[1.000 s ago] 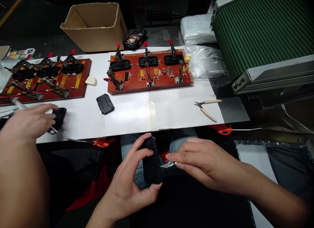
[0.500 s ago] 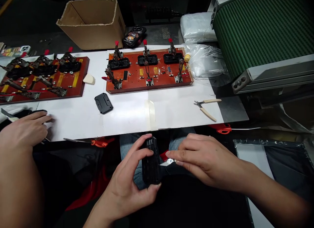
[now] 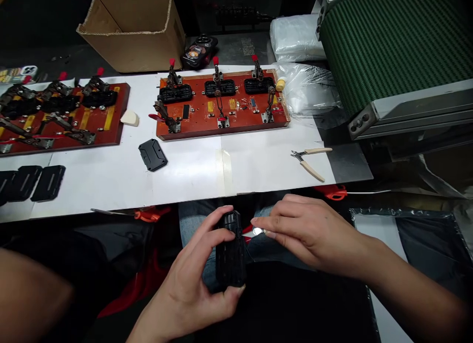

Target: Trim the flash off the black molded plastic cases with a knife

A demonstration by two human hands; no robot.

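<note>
A white-covered table [image 3: 192,170] spans the view, with one green conveyor belt [image 3: 402,42] at far right. On the table sit two reddish-brown boards [image 3: 199,119]; the right-hand one carries three black parts [image 3: 181,93]. Behind stands one cardboard box [image 3: 136,52]. Over the lap are the wearer's two hands: the left hand [image 3: 195,274] half curled, the right hand [image 3: 306,232] nearly closed in a pinch. The left grips one black case [image 3: 229,259], fingers on its upper part, thumb at its lower end. Four black covers [image 3: 152,154] lie on the table, one alone and three in a row at left. One pair of cutters [image 3: 313,171] lies spread. Smallest, one blade [image 3: 256,230], pinched by the right hand, points at the case's right edge; contact is unclear.
</note>
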